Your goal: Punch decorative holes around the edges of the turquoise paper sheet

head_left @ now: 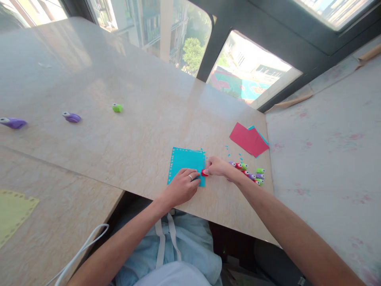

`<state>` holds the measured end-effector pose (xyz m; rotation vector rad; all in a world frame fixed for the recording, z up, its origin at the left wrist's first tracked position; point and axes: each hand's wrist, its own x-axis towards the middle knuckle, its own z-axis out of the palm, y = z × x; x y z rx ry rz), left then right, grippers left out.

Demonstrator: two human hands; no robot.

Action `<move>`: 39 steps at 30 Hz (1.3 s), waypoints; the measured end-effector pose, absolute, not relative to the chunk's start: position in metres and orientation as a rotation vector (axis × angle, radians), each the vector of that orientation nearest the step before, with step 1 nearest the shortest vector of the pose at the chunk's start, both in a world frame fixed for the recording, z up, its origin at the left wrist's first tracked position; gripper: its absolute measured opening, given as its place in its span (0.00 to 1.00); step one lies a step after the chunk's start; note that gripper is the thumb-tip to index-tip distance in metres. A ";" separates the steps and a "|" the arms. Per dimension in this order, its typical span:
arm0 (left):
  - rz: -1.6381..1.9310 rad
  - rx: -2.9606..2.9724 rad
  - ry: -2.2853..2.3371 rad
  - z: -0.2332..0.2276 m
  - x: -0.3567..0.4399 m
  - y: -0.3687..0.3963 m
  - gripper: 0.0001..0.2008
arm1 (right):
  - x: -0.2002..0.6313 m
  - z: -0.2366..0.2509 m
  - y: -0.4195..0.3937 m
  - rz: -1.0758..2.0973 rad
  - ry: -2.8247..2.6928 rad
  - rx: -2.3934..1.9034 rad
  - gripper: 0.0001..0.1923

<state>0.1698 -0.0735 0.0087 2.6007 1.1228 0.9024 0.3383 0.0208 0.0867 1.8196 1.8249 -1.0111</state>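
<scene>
A square of blue paper lies on the counter in front of me, with small holes punched along its top, left and right edges. My left hand, a ring on one finger, rests over the paper's lower part with its fingers slightly bent. At the right edge, my right hand grips a small red craft punch, which sits against the sheet. The fingertips of both hands are close together there. Tiny blue paper cutouts lie scattered beyond my right hand.
Several green, purple and red punches cluster beside my right forearm. Red paper sheets lie behind them. Two purple punches and a green one stand at left. Yellow punched paper and a white cable are lower left.
</scene>
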 end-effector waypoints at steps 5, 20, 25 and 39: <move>0.878 2.609 1.119 0.008 0.169 -0.075 0.09 | 0.340 0.084 0.020 -1.021 1.827 1.819 0.12; 0.846 2.506 1.204 0.007 0.166 -0.081 0.10 | 0.380 0.066 -0.003 -1.296 2.294 1.980 0.20; 0.845 2.454 1.194 0.009 0.165 -0.080 0.10 | 0.384 0.055 -0.028 -1.170 2.594 1.886 0.24; 0.877 2.439 1.239 0.009 0.166 -0.079 0.10 | 0.387 0.048 -0.044 -0.637 2.885 1.693 0.11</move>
